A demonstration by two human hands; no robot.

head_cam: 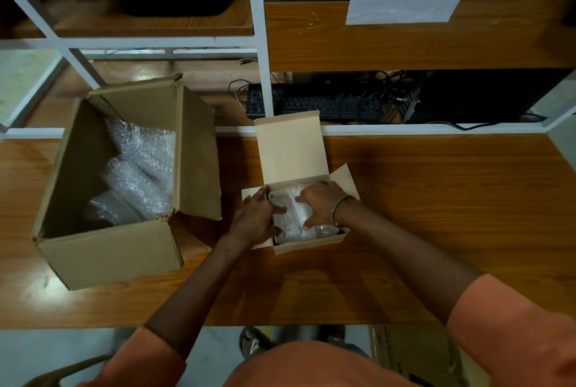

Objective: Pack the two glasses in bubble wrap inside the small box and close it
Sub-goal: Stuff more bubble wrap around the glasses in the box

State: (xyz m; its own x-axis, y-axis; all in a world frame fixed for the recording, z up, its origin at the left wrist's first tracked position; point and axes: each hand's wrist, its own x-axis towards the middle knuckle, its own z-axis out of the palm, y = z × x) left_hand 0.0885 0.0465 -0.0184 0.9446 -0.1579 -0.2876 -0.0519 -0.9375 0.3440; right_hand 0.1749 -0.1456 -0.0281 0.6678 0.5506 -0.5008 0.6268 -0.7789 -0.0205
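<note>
The small pale cardboard box [307,246] stands in the middle of the wooden table, its lid [291,149] upright at the back and side flaps spread. Inside lies a bubble-wrapped glass [291,215], with clear wrap filling the box. My left hand [260,218] rests on the box's left edge, fingers spread onto the wrap. My right hand [321,202], a bracelet on its wrist, presses down on the wrap from the right. How many glasses are inside is hidden by the hands and the wrap.
A large brown carton [109,249] stands open at the left with rolls of bubble wrap [137,181] in it. Behind the table, a white-framed shelf holds a black keyboard [314,103] and cables. Another carton [411,355] sits on the floor.
</note>
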